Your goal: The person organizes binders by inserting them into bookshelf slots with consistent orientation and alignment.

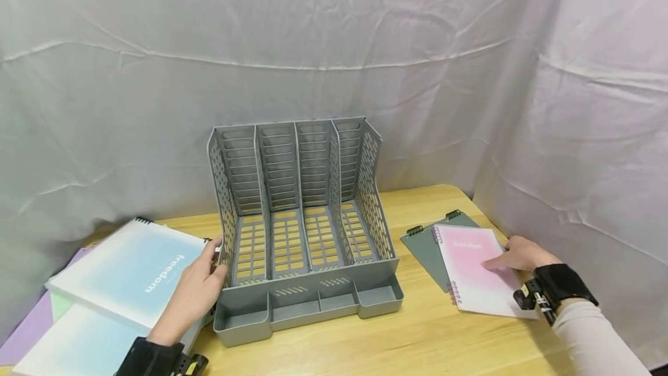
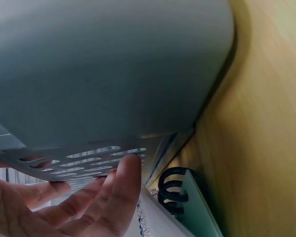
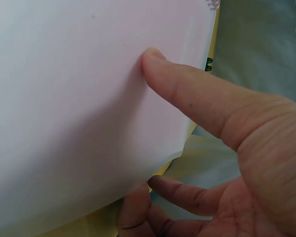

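A grey desk file organizer (image 1: 308, 283) with upright dividers and front trays stands mid-table. My left hand (image 1: 195, 286) holds its left side wall near the front. In the left wrist view, the fingers of the left hand (image 2: 89, 202) lie along the slotted wall, and skin shows through the slots. At the right, a pink spiral notebook (image 1: 472, 257) lies partly over dark green notebooks (image 1: 428, 251). My right hand (image 1: 522, 254) pinches its right edge. The right wrist view shows the thumb on the pink cover (image 3: 89, 74) and the other fingers at or below the edge.
Blue-and-white "freedom" notebooks (image 1: 130, 266) overlap at the left, above a purple item (image 1: 31, 329) and a light green one (image 1: 60, 304). Pale cloth (image 1: 313, 33) hangs behind and to the right of the wooden table (image 1: 417, 341).
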Action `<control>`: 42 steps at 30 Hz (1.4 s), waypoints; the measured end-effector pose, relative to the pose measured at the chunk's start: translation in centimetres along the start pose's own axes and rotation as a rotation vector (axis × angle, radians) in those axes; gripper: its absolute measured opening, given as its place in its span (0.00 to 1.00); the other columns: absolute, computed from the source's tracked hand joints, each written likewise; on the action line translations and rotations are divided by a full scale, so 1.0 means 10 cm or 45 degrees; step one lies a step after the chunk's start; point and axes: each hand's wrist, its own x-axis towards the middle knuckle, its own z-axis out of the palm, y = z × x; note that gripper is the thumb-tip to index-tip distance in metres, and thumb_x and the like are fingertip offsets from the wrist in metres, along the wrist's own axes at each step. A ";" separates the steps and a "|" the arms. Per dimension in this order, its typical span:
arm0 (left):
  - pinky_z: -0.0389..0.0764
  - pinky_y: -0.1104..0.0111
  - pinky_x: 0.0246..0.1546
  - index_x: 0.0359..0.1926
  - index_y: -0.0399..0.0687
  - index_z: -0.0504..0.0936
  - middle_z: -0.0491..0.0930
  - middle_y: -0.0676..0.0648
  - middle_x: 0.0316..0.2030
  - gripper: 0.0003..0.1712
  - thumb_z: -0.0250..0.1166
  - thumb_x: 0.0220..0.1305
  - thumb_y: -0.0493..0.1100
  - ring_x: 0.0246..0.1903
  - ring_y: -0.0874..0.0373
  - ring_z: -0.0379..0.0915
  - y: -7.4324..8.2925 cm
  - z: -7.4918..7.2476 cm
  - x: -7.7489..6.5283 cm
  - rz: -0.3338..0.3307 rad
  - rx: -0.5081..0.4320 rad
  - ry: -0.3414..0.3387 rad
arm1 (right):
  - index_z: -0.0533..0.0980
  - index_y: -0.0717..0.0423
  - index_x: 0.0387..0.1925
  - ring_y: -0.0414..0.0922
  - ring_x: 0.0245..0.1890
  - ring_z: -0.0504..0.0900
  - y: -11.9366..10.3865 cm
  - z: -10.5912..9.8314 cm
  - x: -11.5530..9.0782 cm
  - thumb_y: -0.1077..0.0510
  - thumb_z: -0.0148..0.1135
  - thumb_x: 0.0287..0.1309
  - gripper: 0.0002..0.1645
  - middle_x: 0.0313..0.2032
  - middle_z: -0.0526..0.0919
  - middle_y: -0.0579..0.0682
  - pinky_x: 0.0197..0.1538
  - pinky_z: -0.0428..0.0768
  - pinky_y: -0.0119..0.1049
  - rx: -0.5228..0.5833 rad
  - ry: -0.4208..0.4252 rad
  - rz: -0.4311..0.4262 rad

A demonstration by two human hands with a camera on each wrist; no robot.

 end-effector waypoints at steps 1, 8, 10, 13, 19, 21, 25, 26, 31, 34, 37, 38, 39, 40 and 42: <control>0.76 0.35 0.65 0.86 0.42 0.49 0.73 0.25 0.71 0.37 0.45 0.82 0.39 0.69 0.28 0.73 0.00 0.00 0.00 0.001 -0.001 0.001 | 0.64 0.90 0.61 0.66 0.50 0.77 0.01 0.00 0.00 0.30 0.79 0.53 0.69 0.57 0.73 0.83 0.60 0.79 0.65 0.001 -0.004 0.004; 0.78 0.37 0.64 0.86 0.43 0.50 0.73 0.26 0.70 0.36 0.45 0.82 0.39 0.68 0.30 0.74 0.02 0.01 -0.01 0.007 -0.009 -0.001 | 0.63 0.91 0.61 0.65 0.49 0.76 0.05 0.02 0.03 0.29 0.80 0.50 0.71 0.56 0.73 0.83 0.57 0.80 0.60 0.028 -0.020 0.007; 0.78 0.37 0.64 0.86 0.43 0.50 0.74 0.26 0.70 0.36 0.45 0.82 0.39 0.68 0.30 0.74 0.02 0.01 -0.01 0.005 -0.009 0.001 | 0.62 0.91 0.62 0.66 0.51 0.76 0.05 0.02 0.04 0.28 0.80 0.50 0.73 0.59 0.71 0.85 0.59 0.80 0.62 0.043 -0.027 0.023; 0.78 0.37 0.64 0.86 0.43 0.50 0.73 0.26 0.70 0.36 0.45 0.82 0.40 0.68 0.30 0.74 0.02 0.02 0.00 0.002 -0.009 0.001 | 0.60 0.92 0.64 0.70 0.54 0.75 0.06 0.03 0.04 0.26 0.79 0.50 0.75 0.62 0.66 0.88 0.62 0.78 0.67 0.058 -0.035 0.041; 0.77 0.36 0.64 0.86 0.43 0.50 0.73 0.26 0.71 0.37 0.45 0.82 0.40 0.68 0.30 0.74 0.01 0.02 0.00 0.002 -0.013 0.001 | 0.62 0.91 0.61 0.67 0.50 0.76 0.06 0.04 0.03 0.29 0.81 0.50 0.71 0.56 0.71 0.84 0.57 0.80 0.61 0.103 -0.033 0.033; 0.77 0.36 0.65 0.86 0.43 0.49 0.73 0.26 0.71 0.37 0.45 0.82 0.40 0.68 0.30 0.73 0.00 0.02 0.00 0.003 -0.015 0.000 | 0.65 0.89 0.59 0.64 0.47 0.76 0.05 0.04 0.03 0.30 0.81 0.50 0.68 0.51 0.75 0.79 0.53 0.80 0.55 0.118 -0.028 0.022; 0.77 0.36 0.65 0.86 0.43 0.49 0.73 0.26 0.70 0.37 0.45 0.82 0.40 0.68 0.30 0.74 -0.01 0.02 0.00 0.007 -0.018 0.000 | 0.69 0.85 0.53 0.59 0.43 0.76 0.03 0.04 0.00 0.31 0.82 0.50 0.61 0.42 0.77 0.68 0.47 0.78 0.47 0.121 -0.019 0.006; 0.78 0.36 0.64 0.86 0.43 0.49 0.73 0.26 0.70 0.37 0.45 0.81 0.40 0.68 0.30 0.74 -0.02 0.02 0.00 0.010 -0.017 0.001 | 0.70 0.83 0.52 0.58 0.42 0.76 0.03 0.04 -0.01 0.32 0.82 0.50 0.59 0.41 0.77 0.66 0.46 0.77 0.46 0.123 -0.017 0.001; 0.79 0.37 0.63 0.86 0.43 0.49 0.74 0.26 0.70 0.37 0.45 0.82 0.40 0.67 0.30 0.75 -0.03 0.02 0.00 0.017 -0.016 0.000 | 0.72 0.77 0.45 0.57 0.40 0.76 0.04 0.04 -0.03 0.35 0.78 0.58 0.47 0.37 0.76 0.62 0.43 0.76 0.45 0.098 0.024 -0.045; 0.79 0.37 0.64 0.86 0.43 0.48 0.73 0.26 0.70 0.37 0.45 0.82 0.40 0.68 0.30 0.74 -0.03 0.02 0.00 0.019 -0.019 -0.003 | 0.73 0.70 0.38 0.56 0.38 0.75 0.07 0.03 -0.03 0.40 0.71 0.67 0.34 0.34 0.73 0.59 0.41 0.72 0.43 0.066 0.070 -0.087; 0.79 0.37 0.63 0.87 0.43 0.48 0.73 0.26 0.71 0.37 0.45 0.82 0.40 0.68 0.29 0.74 -0.03 0.01 0.00 0.019 -0.020 -0.004 | 0.72 0.63 0.32 0.53 0.35 0.74 0.09 0.03 -0.03 0.44 0.66 0.72 0.26 0.31 0.70 0.55 0.38 0.66 0.41 0.075 0.103 -0.103; 0.79 0.37 0.63 0.87 0.42 0.47 0.73 0.26 0.71 0.37 0.45 0.82 0.40 0.68 0.29 0.73 -0.03 0.01 0.00 0.019 -0.019 -0.004 | 0.71 0.61 0.31 0.52 0.35 0.73 0.09 0.03 -0.03 0.45 0.65 0.73 0.25 0.30 0.70 0.54 0.38 0.66 0.40 0.085 0.110 -0.106; 0.79 0.37 0.63 0.87 0.42 0.47 0.73 0.25 0.71 0.38 0.45 0.82 0.40 0.68 0.29 0.73 -0.04 0.01 0.00 0.020 -0.019 -0.003 | 0.71 0.60 0.30 0.52 0.34 0.73 0.08 0.02 -0.03 0.46 0.65 0.73 0.24 0.30 0.70 0.53 0.37 0.66 0.40 0.100 0.118 -0.108; 0.79 0.37 0.63 0.86 0.42 0.47 0.73 0.26 0.70 0.38 0.45 0.82 0.40 0.68 0.29 0.73 -0.04 0.01 0.00 0.022 -0.016 -0.001 | 0.71 0.60 0.29 0.51 0.34 0.73 0.08 0.02 -0.04 0.46 0.65 0.74 0.24 0.29 0.69 0.52 0.37 0.65 0.40 0.117 0.122 -0.110; 0.79 0.37 0.64 0.86 0.42 0.47 0.73 0.26 0.70 0.37 0.45 0.82 0.39 0.69 0.29 0.73 -0.04 0.00 0.00 0.025 -0.015 -0.003 | 0.71 0.59 0.28 0.50 0.32 0.72 0.07 0.00 -0.04 0.45 0.65 0.74 0.24 0.28 0.68 0.51 0.36 0.65 0.40 0.141 0.132 -0.122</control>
